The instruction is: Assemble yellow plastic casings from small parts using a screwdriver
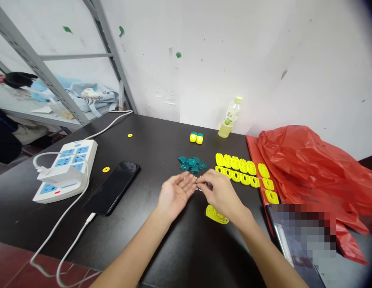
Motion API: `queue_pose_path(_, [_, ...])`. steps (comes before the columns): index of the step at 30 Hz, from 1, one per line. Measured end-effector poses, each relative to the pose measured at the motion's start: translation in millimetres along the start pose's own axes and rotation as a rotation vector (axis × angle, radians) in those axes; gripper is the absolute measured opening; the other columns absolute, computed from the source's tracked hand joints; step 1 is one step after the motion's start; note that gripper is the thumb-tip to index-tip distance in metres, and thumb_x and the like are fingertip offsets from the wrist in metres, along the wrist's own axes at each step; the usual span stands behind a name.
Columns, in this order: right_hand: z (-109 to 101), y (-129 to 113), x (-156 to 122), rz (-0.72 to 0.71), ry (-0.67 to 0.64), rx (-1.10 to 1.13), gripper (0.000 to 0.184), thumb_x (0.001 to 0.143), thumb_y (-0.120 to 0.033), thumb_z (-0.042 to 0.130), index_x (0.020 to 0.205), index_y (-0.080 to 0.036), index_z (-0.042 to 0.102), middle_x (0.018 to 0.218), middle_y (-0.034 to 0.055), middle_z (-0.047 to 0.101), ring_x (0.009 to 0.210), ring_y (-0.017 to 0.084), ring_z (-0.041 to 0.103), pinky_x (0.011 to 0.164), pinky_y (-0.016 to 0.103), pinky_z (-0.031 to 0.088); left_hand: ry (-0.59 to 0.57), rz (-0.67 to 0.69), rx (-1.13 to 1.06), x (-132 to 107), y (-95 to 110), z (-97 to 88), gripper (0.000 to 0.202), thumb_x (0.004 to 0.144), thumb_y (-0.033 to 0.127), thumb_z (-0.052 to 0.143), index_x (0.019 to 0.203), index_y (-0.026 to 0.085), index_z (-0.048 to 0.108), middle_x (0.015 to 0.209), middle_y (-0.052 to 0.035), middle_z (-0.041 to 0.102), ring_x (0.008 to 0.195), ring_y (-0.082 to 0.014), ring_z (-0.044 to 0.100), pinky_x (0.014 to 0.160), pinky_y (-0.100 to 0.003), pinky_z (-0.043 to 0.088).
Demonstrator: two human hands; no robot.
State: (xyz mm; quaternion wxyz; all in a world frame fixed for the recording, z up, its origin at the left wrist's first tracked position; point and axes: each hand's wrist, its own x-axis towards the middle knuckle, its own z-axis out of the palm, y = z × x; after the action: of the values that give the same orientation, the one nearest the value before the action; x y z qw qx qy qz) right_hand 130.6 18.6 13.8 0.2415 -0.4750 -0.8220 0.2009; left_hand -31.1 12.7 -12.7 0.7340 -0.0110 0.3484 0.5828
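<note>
**HANDS OVER SMALL PARTS, MID-BENCH**

L grip (pixel 175 196) open, palm up, fingers pointing approx 2 o'clock, nothing visible on it. R grip (pixel 222 194) pinched shut on small dark item (pixel 209 185), too small to ID. Tiny metallic bits (pixel 198 188) sit just by the fingertips. Both grips close together over black bench (pixel 162 140).

Teal plastic pieces (pixel 190 164) in loose pile at 12 o'clock, just past the hands. Yellow plastic parts (pixel 234 166) in 2 rows at 1 o'clock; 3 more yellow parts (pixel 268 184) in a column at 2 o'clock. Single yellow part (pixel 216 214) flat at 4 o'clock, beside R wrist. Yellow-and-teal pair of caps (pixel 196 138) further out at 12.

Black phone (pixel 112 188) at 9, power strip (pixel 64 170) beyond it at 9–10. Bottle (pixel 231 118) at 1, against wall. Red plastic bag (pixel 309 172) at 2–3.
</note>
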Motion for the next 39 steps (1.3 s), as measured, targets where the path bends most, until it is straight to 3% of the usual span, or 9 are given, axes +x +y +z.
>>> queue_pose_path(3, [12.7,2.6,29.6,0.01,-0.029,-0.032,0.014,0.089,-0.014,0.06,0.085,-0.02,0.072,0.087,0.0035,0.068,0.081,0.017,0.063,0.074,0.027,0.044,0.07,0.181,-0.084,4.2,24.0,-5.0,0.015,0.084,0.015,0.049,0.079,0.014,0.063,0.061,-0.0015,0.059,0.053,-0.0107,0.059,0.055,-0.021,0.05])
queue_pose_path(8, [34.6,0.6,55.0,0.003,-0.102,-0.075,0.016,0.085,-0.012,0.061,0.084,-0.02,0.075,0.088,0.0064,0.07,0.082,0.02,0.065,0.072,0.029,0.043,0.094,0.255,-0.123,4.3,34.7,-5.0,0.016,0.082,0.012,0.049,0.082,0.013,0.064,0.074,-0.0069,0.066,0.07,-0.0148,0.067,0.067,-0.025,0.057])
queue_pose_path(12, [23.9,-10.0,48.1,-0.017,-0.087,-0.056,0.021,0.091,-0.012,0.055,0.097,-0.02,0.074,0.093,0.0064,0.072,0.085,0.019,0.065,0.075,0.028,0.044,0.071,0.225,-0.087,5.4,23.9,-2.3,0.017,0.084,0.011,0.049,0.081,0.01,0.065,0.082,-0.0133,0.07,0.08,-0.0193,0.07,0.075,-0.029,0.058])
queue_pose_path(17, [6.6,-35.8,27.5,-0.113,-0.121,-0.026,0.013,0.093,-0.024,0.059,0.101,-0.023,0.07,0.099,0.0034,0.07,0.088,0.017,0.064,0.079,0.027,0.045,0.004,0.17,-0.02,0.0,17.2,2.2,0.02,0.088,0.016,0.049,0.086,0.007,0.068,0.089,-0.0172,0.072,0.075,-0.0203,0.07,0.07,-0.03,0.058])
queue_pose_path(23, [19.5,-36.9,25.8,-0.15,-0.218,-0.08,0.01,0.09,-0.014,0.058,0.086,-0.018,0.067,0.097,0.0071,0.069,0.088,0.02,0.064,0.076,0.03,0.044,-0.225,0.028,0.037,-11.2,18.8,6.2,0.035,0.093,0.034,0.049,0.115,0.011,0.063,0.111,-0.0177,0.071,0.102,-0.0311,0.069,0.09,-0.046,0.055])
queue_pose_path(29, [16.4,-37.6,29.8,-0.118,-0.239,-0.101,0.012,0.094,-0.019,0.052,0.097,-0.017,0.064,0.1,0.0093,0.07,0.089,0.021,0.064,0.075,0.03,0.044,-0.279,0.044,0.025,-11.8,19.3,4.9,0.043,0.09,0.041,0.053,0.123,0.014,0.059,0.115,-0.0174,0.068,0.106,-0.0326,0.067,0.092,-0.049,0.052])
queue_pose_path(31, [12.2,-32.5,33.9,-0.086,-0.226,-0.112,0.012,0.094,-0.018,0.051,0.096,-0.017,0.063,0.098,0.0092,0.07,0.087,0.02,0.064,0.074,0.029,0.042,-0.226,0.144,0.043,-9.8,18.7,3.7,0.037,0.089,0.04,0.055,0.114,0.015,0.062,0.109,-0.015,0.069,0.1,-0.0292,0.068,0.088,-0.043,0.053])
queue_pose_path(36, [11.7,4.7,51.6,0.091,-0.146,-0.123,0.017,0.094,-0.017,0.049,0.085,-0.017,0.064,0.085,0.0071,0.069,0.077,0.018,0.062,0.067,0.027,0.038,0.053,0.715,0.297,-4.3,19.3,-1.8,0.01,0.083,0.017,0.062,0.09,0.019,0.068,0.089,-0.0032,0.068,0.084,-0.0151,0.065,0.07,-0.022,0.049])
queue_pose_path(39, [20.3,19.6,55.0,0.15,-0.159,-0.099,0.017,0.088,-0.013,0.054,0.074,-0.018,0.064,0.077,0.0059,0.068,0.075,0.018,0.062,0.065,0.026,0.036,0.065,0.822,0.441,-7.0,16.1,-3.7,0.014,0.08,0.009,0.064,0.084,0.02,0.071,0.083,-0.0012,0.067,0.077,-0.0128,0.06,0.067,-0.019,0.045])
